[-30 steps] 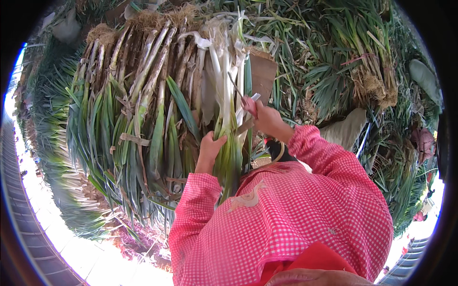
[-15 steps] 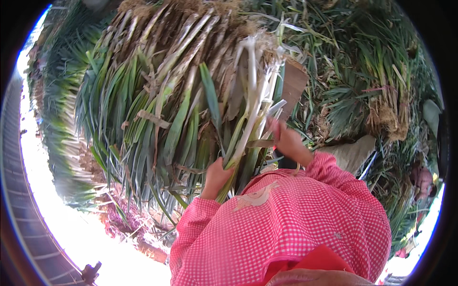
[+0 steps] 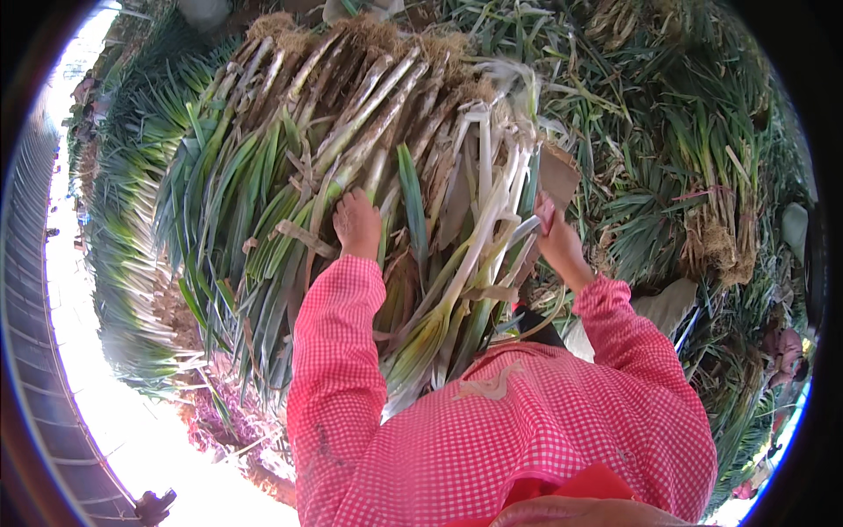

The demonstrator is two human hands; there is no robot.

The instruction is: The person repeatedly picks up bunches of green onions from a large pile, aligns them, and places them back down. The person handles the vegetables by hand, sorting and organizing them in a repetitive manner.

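Observation:
My left hand (image 3: 356,224) reaches onto the row of untrimmed leeks (image 3: 294,97), fingers curled over the green part of a soil-streaked stalk. Their brown roots point away from me. My right hand (image 3: 562,246) grips a knife (image 3: 543,211) by its pink handle, with part of the pale metal blade showing to its left. Between my hands lie several pale, stripped leeks (image 3: 479,228), slanting down toward my body over green leaves. A piece of brown cardboard (image 3: 560,167) sticks out just beyond my right hand.
More leek bundles (image 3: 716,220) lie at the right among loose leaves (image 3: 597,105). Stacked leeks (image 3: 136,263) line the left beside a bright ground strip and curved ribbed structure (image 3: 44,299). A pale sheet (image 3: 663,307) lies right of my sleeve; pink scraps (image 3: 224,422) lie lower left.
My left hand has let go of the pale leek and moved up-left onto an untrimmed one. The pale leeks now slant lower toward me. The whole view has shifted.

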